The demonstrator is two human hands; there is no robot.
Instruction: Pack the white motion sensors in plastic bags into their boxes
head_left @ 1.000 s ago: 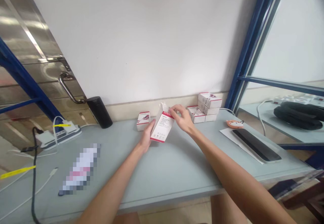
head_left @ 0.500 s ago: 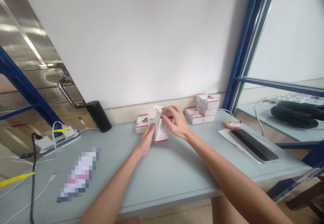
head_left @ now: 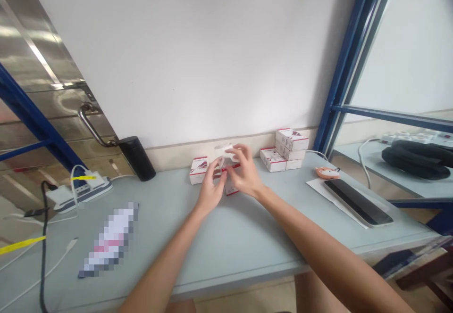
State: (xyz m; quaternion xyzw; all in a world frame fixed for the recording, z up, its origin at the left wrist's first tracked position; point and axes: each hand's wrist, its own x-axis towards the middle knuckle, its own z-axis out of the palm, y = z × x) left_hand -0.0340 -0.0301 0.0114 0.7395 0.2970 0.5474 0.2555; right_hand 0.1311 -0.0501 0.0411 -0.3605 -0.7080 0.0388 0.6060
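Note:
A white carton with red edges (head_left: 230, 188) stands on the pale grey table (head_left: 247, 242) near the wall, mostly hidden behind my hands. My left hand (head_left: 210, 191) grips its left side, fingers curled. My right hand (head_left: 243, 174) closes on its upper end, where a white flap (head_left: 223, 150) sticks up. A small matching box (head_left: 198, 169) lies just left of them. A stack of the same boxes (head_left: 286, 149) sits to the right by the wall.
A black cylinder (head_left: 137, 158) leans against the wall at the left. A white power strip with cables (head_left: 79, 189) and a blurred flat item (head_left: 110, 240) lie further left. A black phone on paper (head_left: 357, 202) and an orange trinket (head_left: 327, 172) sit right.
The carton went from tilted in the air to standing on the table. My left hand moved up onto its side, and my right hand dropped lower over its top flap.

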